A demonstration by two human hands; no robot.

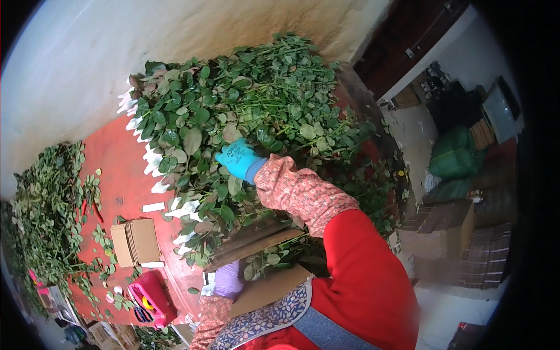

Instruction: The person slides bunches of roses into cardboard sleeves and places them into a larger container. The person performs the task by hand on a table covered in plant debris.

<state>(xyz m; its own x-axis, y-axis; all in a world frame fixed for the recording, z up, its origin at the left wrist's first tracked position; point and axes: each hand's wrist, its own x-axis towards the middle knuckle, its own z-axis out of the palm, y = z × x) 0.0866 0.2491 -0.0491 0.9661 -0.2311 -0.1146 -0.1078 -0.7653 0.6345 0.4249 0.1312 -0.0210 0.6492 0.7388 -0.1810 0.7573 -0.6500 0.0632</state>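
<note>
My right hand, in a blue glove, lies on the large heap of leafy rose stems; its fingertips are among the leaves, and whether they grip a stem is hidden. White sleeves cover the stem ends along the heap's left edge. My left hand, in a purple glove, is low by my apron, beside a brown cardboard piece that stands tilted over more leaves. Its fingers are mostly hidden behind the cardboard. Another cardboard sheet lies against my apron.
On the red table lie a stack of cardboard pieces, a pink tape dispenser, dark-handled scissors and a red-handled tool. Another leafy heap is at left. Cartons and a green sack stand at right.
</note>
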